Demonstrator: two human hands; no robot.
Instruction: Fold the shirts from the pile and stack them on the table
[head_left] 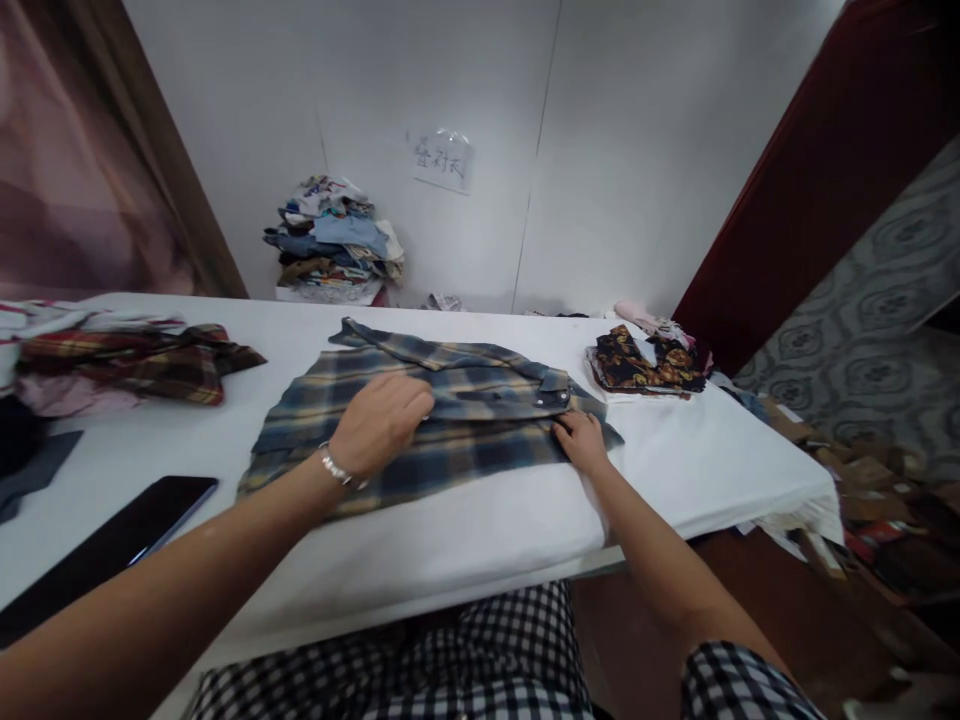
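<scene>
A phone [124, 538] lies at the left of the white table [750, 470]. Near the table's middle, the left hand [384, 422] curls, grip hidden, over the spread plaid shirt [487, 446]; the right hand [585, 441] touches its collar end, grasp unclear. Folded clothes [637, 368] sit right.

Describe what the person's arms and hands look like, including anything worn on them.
The left hand is gloveless, with a shiny silver-coloured link-like bracelet at its wrist. The right hand is gloveless too, its wrist unadorned; a black-and-white checked fabric sleeve covers the right upper arm. No left sleeve is in view.
</scene>
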